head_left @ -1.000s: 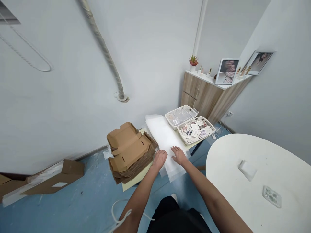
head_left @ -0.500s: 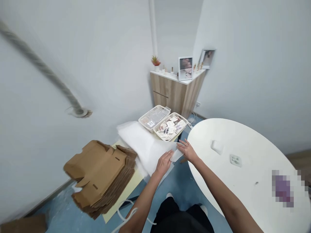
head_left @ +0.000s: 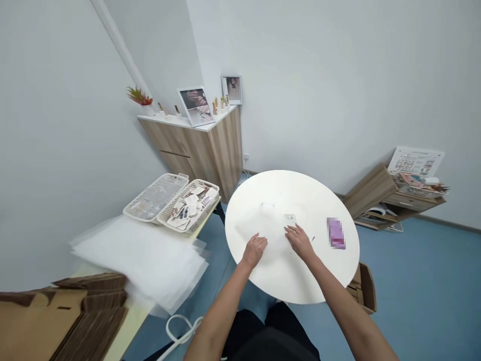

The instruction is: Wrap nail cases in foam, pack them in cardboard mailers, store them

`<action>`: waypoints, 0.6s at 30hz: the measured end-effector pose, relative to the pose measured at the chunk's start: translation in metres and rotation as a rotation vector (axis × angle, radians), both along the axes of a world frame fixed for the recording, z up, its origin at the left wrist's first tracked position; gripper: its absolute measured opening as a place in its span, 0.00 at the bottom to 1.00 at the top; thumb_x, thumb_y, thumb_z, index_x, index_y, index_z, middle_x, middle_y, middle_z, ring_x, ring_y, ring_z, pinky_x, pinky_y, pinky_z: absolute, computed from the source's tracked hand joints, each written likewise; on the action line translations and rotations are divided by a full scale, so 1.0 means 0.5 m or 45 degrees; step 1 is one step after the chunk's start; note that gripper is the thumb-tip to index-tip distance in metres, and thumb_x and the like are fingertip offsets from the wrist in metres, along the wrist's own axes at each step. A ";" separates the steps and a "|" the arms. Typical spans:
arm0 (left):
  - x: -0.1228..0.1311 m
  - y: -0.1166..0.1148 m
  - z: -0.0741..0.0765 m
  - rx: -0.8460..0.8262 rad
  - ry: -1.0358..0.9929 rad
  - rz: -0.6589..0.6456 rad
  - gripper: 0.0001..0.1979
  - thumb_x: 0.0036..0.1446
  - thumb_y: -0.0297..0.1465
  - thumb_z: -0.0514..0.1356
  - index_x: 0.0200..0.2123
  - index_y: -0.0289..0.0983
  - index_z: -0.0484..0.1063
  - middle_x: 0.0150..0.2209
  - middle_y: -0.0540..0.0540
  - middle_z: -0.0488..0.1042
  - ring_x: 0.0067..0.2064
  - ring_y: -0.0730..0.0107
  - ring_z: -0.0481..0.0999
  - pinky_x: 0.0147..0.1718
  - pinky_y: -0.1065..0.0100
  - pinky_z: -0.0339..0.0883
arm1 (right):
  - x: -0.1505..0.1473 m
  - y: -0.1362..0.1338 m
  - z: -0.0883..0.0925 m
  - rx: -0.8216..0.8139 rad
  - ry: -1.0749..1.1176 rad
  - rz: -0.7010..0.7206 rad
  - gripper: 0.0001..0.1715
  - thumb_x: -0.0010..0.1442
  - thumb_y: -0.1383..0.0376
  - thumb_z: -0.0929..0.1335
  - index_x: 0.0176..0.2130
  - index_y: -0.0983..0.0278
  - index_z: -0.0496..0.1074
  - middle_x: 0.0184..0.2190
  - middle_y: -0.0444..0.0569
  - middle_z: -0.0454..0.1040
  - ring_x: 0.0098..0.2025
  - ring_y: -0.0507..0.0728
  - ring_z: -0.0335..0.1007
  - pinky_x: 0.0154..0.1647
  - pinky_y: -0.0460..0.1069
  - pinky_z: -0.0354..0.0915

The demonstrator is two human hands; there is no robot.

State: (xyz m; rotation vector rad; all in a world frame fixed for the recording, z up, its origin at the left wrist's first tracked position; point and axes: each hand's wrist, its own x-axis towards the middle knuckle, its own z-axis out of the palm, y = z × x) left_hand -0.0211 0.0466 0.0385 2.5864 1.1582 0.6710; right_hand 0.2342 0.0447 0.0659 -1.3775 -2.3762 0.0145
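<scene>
A thin, translucent white sheet [head_left: 259, 223] spreads over the round white table [head_left: 319, 273], hard to tell apart from its top. Its near edge is pinched by my left hand [head_left: 255, 249], fingers bent and closed. My right hand [head_left: 299, 240] is closed on the sheet's right side, close to a small card with a printed pattern [head_left: 290, 218]. Partly veiled by the sheet, a small white object [head_left: 267, 206] lies farther back. To the left rests a stack of similar white sheets [head_left: 150, 255].
Two white baskets, one with clear packets [head_left: 156, 195] and one with small cards [head_left: 190, 205], stand behind the stack. Flattened cardboard boxes [head_left: 90, 311] lie at lower left. A blurred purple item [head_left: 336, 233] sits on the table's right; a cardboard box [head_left: 363, 288] is below.
My view has swung right. Both hands have moved from the sheet stack to over the round table, bringing one sheet along.
</scene>
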 end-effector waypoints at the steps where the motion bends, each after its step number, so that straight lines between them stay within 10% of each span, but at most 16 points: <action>1: 0.011 0.001 -0.015 -0.001 0.021 -0.010 0.19 0.61 0.18 0.46 0.42 0.37 0.74 0.44 0.44 0.79 0.49 0.69 0.77 0.60 0.54 0.61 | 0.016 -0.011 -0.012 -0.010 -0.001 0.011 0.21 0.61 0.78 0.59 0.42 0.62 0.75 0.53 0.52 0.75 0.59 0.58 0.65 0.65 0.64 0.54; 9: 0.002 -0.030 -0.120 -0.155 0.250 0.207 0.19 0.63 0.22 0.46 0.48 0.41 0.73 0.57 0.44 0.72 0.63 0.62 0.64 0.65 0.42 0.47 | 0.043 -0.085 -0.149 -0.321 -0.059 0.093 0.21 0.61 0.76 0.61 0.46 0.61 0.75 0.52 0.51 0.75 0.57 0.60 0.68 0.60 0.61 0.62; 14: -0.008 -0.054 -0.126 -0.201 0.177 0.677 0.37 0.53 0.15 0.46 0.65 0.42 0.55 0.67 0.41 0.56 0.69 0.53 0.49 0.64 0.36 0.44 | -0.007 -0.113 -0.178 -0.456 -0.066 0.072 0.19 0.63 0.72 0.61 0.49 0.62 0.74 0.56 0.53 0.72 0.58 0.60 0.67 0.56 0.57 0.66; 18: 0.020 -0.066 -0.119 -0.200 -0.081 0.718 0.38 0.55 0.16 0.43 0.69 0.42 0.46 0.66 0.43 0.58 0.68 0.62 0.54 0.64 0.48 0.55 | -0.038 -0.126 -0.175 -0.438 -0.024 -0.007 0.18 0.66 0.63 0.62 0.51 0.62 0.73 0.58 0.55 0.70 0.61 0.63 0.63 0.61 0.61 0.60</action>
